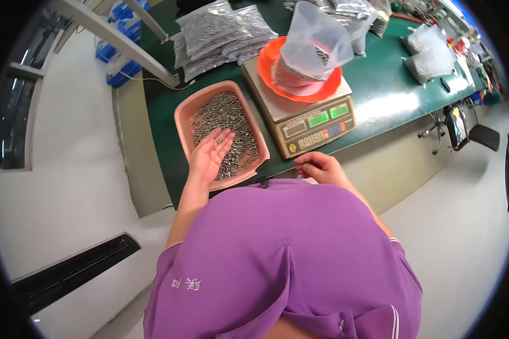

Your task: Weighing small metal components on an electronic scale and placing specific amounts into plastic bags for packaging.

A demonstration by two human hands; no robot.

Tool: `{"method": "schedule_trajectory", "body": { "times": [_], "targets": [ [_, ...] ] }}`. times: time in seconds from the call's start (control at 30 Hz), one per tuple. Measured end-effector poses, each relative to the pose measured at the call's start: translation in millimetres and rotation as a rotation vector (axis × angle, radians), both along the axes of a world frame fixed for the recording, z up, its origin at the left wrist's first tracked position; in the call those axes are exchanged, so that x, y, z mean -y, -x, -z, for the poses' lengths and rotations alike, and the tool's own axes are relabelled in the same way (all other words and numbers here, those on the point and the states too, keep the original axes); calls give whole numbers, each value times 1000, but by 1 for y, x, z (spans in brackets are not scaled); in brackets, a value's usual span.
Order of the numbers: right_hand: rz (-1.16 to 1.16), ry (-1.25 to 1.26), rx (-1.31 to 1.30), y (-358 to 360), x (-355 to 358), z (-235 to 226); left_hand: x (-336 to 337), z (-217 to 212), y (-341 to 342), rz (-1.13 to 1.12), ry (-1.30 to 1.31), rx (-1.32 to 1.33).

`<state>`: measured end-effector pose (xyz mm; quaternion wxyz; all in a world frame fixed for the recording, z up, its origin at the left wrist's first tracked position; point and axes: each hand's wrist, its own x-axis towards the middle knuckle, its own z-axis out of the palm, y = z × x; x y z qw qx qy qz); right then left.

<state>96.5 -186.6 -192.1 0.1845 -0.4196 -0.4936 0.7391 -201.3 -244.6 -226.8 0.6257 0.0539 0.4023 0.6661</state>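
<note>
Your left hand (209,152) is lying palm-up, fingers spread open, cupping a few small metal parts (223,137) over the pink tray (182,116) of the same parts on the green bench (390,96). Your right hand (316,168) is curling loosely just below the weighing scale (308,121); I cannot tell if it is gripping anything.

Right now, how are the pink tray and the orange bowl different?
The pink tray is rectangular and sits straight on the green table; the orange bowl is round and sits on the scale. The tray holds loose small metal pieces; the bowl holds a clear plastic bag. Both are plastic-looking containers.
</note>
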Motion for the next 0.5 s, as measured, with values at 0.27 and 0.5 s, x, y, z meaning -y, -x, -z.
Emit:
{"method": "schedule_trajectory", "body": {
  "times": [0.27,0.5],
  "targets": [
    [39,-45,42,-8,-13,-5,-1,20,18,-99,-59,99],
    [-45,-362,176,-25,-41,-24,6,21,29,-40,307,-323]
  ]
}}
